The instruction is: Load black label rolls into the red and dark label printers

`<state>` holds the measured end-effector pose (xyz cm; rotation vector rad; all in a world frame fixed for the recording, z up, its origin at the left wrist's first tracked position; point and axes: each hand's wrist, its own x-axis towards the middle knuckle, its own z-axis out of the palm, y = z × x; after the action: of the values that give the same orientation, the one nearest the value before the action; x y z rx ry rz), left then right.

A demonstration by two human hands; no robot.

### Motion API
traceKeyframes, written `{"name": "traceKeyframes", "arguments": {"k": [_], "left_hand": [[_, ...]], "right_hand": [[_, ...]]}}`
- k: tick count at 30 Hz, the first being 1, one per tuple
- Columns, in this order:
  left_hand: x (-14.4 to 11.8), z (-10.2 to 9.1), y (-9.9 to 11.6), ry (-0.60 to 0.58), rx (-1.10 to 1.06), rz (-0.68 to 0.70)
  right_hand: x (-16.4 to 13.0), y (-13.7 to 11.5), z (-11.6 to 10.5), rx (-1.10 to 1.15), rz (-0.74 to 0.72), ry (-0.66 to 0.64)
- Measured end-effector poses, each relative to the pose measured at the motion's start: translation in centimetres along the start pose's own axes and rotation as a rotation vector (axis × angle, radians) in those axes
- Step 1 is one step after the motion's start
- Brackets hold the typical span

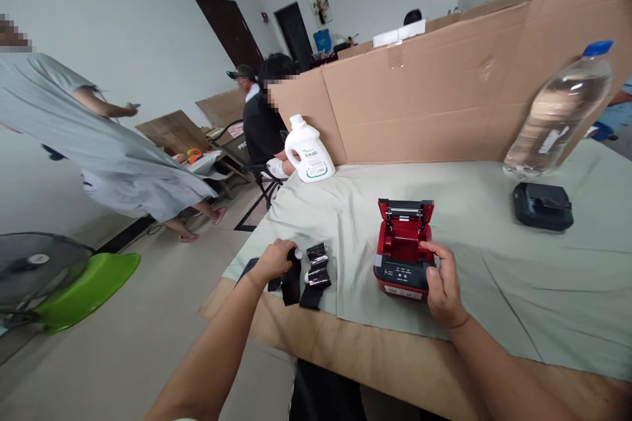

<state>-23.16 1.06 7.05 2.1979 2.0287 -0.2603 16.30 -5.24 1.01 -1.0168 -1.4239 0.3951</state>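
A small red and black label printer (402,279) sits on the cloth with its lid (405,209) raised, and its red inner compartment shows no roll. My right hand (444,286) is at the printer's right side, index finger over the rim and thumb against the outside. Left of the printer, my left hand (274,262) is closed round a black roll with a white core (298,254); the hand hides part of it. Beside that hand lie two more shiny black rolls, one farther back (316,254) and one nearer (318,276), with black strips trailing toward me.
A white jug (310,151) stands at the back left, before a cardboard partition (419,105). At the right are a large clear bottle (557,112) and a black device (543,206). The table's wooden front edge (345,342) is near me. Other people are beyond the table.
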Motion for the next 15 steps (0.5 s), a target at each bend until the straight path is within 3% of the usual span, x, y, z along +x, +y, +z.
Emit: {"name": "traceKeyframes", "arguments": {"k": [4,6,8,12,15], "left_hand": [[-1.8,-3.2,0.3,-0.066,-0.157,0.001],[-3.1,-5.0,1.0,-0.220,-0.373,0.083],[-4.4,-6.6,2.4,-0.418,-0.634,0.270],[-5.4,-8.3,7.4,-0.669,-1.039,0.643],[-4.1,-8.6,12.5,-0.690,-1.092,0.747]], "right_hand": [[0.0,0.0,0.0,-0.002,0.006,-0.006],[0.0,0.0,0.0,-0.001,0.002,-0.007],[0.1,-0.1,0.0,0.007,-0.001,-0.001],[0.1,-0.3,0.2,0.023,0.014,0.012],[0.1,-0.3,0.1,0.008,0.002,0.008]]}}
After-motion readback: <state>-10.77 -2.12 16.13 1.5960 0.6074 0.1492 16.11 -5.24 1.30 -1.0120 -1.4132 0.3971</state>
